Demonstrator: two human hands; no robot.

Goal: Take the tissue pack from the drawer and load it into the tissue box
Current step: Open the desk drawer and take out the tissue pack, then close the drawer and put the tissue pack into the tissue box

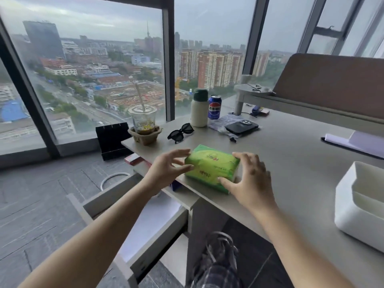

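Already out of the drawer (pixel 133 229), the tissue pack (pixel 211 167) lies on the desk (pixel 295 163) between the left hand (pixel 166 169) and right hand (pixel 249 183), fingers spread open at its ends, apparently about to grip and carry it to the white tissue box (pixel 359 213).

Lighting: soft, overcast daylight from the windows (pixel 99 65) ahead; even, moderately bright. Shadows: faint, diffuse on the worktop (pixel 301 163). Glare: none strong. Blur: slight motion softness at both hands. Distortion: wide-angle bending of window frames at edges.
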